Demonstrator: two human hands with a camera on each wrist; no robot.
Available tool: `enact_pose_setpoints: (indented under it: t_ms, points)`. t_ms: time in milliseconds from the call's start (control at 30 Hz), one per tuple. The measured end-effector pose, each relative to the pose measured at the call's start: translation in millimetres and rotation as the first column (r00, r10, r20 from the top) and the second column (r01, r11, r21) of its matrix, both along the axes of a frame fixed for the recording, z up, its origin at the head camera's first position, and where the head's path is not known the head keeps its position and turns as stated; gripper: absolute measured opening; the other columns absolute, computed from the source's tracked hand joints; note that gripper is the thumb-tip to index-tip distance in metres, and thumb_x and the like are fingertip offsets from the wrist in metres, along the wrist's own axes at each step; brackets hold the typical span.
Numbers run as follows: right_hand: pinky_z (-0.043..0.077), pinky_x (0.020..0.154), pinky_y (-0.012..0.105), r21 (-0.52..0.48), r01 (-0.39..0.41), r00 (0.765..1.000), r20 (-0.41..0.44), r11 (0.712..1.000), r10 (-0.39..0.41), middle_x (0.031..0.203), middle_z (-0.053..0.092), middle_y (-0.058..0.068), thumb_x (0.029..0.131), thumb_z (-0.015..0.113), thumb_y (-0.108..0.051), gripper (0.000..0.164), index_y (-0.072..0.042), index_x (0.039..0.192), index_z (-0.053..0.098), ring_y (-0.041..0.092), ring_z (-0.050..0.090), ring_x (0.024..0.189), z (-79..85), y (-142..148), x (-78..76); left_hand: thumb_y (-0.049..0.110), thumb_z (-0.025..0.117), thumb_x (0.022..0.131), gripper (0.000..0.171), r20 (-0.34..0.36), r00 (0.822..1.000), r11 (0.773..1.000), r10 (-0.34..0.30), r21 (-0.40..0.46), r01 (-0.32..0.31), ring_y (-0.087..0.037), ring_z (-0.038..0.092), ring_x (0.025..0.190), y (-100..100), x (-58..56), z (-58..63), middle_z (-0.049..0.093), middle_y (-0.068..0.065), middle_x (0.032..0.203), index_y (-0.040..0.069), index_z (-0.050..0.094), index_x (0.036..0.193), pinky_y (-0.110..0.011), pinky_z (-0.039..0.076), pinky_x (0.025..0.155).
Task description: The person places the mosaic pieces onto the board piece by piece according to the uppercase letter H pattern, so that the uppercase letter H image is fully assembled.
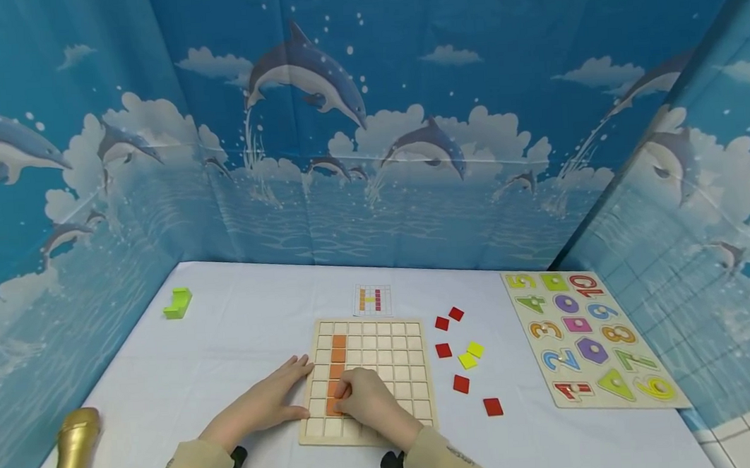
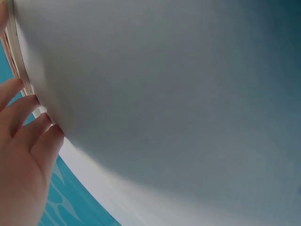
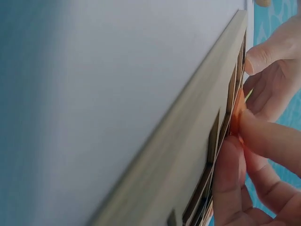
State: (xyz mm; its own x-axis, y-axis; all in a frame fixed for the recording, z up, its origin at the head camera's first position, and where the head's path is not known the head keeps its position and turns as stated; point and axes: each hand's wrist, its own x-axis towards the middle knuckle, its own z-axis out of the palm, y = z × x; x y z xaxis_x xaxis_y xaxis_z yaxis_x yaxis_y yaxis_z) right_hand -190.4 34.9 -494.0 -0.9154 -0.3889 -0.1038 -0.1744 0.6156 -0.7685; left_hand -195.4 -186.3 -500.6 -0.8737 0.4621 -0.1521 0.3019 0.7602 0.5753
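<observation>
A wooden grid board (image 1: pixel 417 430) lies on the table with a column of orange square tiles (image 1: pixel 339 354) in its left part. At the near end of that column my right hand (image 1: pixel 371 400) pinches an orange tile (image 3: pixel 237 112) between thumb and fingers, right at the grid's surface; its fingers partly cover neighbouring cells. My left hand (image 1: pixel 265 396) rests by the board's left edge, fingers extended and fingertips touching the side (image 2: pixel 21 56). Beyond the board's far edge lies a small printed card (image 1: pixel 372 300) showing orange, yellow and red squares on a grid.
Several loose red tiles (image 1: pixel 461 383) and two yellow tiles (image 1: pixel 467 360) lie right of the board. Farther right is a number-and-shape puzzle board (image 1: pixel 584 343). A green block (image 1: pixel 178 303) sits far left, a gold microphone (image 1: pixel 75 455) near left. Dolphin-print curtains (image 1: pixel 374 213) surround the table.
</observation>
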Motion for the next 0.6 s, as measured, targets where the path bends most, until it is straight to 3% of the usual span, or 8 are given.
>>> enact_pose_setpoints:
  t_ms: [300,600]
  points:
    - [0.036,0.047,0.017,0.016,0.015,1.000,-0.006,1.000,-0.015,0.060,0.052,-0.006,0.077,0.080,-0.002,0.020,-0.010,0.072,0.063,0.005,0.045,0.052,0.4,-2,2.4,0.037,0.078,0.081,0.084,0.014,1.000,1.000,0.007,0.014,-0.007,-0.042,0.022,0.149,1,1.3,1.9,0.030,-0.019,0.160,0.002,0.042,0.148,-0.063,0.027,0.116]
    - [0.039,0.049,0.018,-0.046,0.036,0.999,0.040,0.998,-0.035,0.065,0.057,-0.006,0.082,0.078,-0.010,0.014,-0.013,0.076,0.065,0.006,0.050,0.056,2.1,11,4.0,0.036,0.078,0.081,0.084,0.013,1.000,1.000,0.008,0.009,-0.008,-0.043,0.022,0.148,1,1.9,3.5,0.031,-0.020,0.159,0.001,0.042,0.147,-0.063,0.026,0.116]
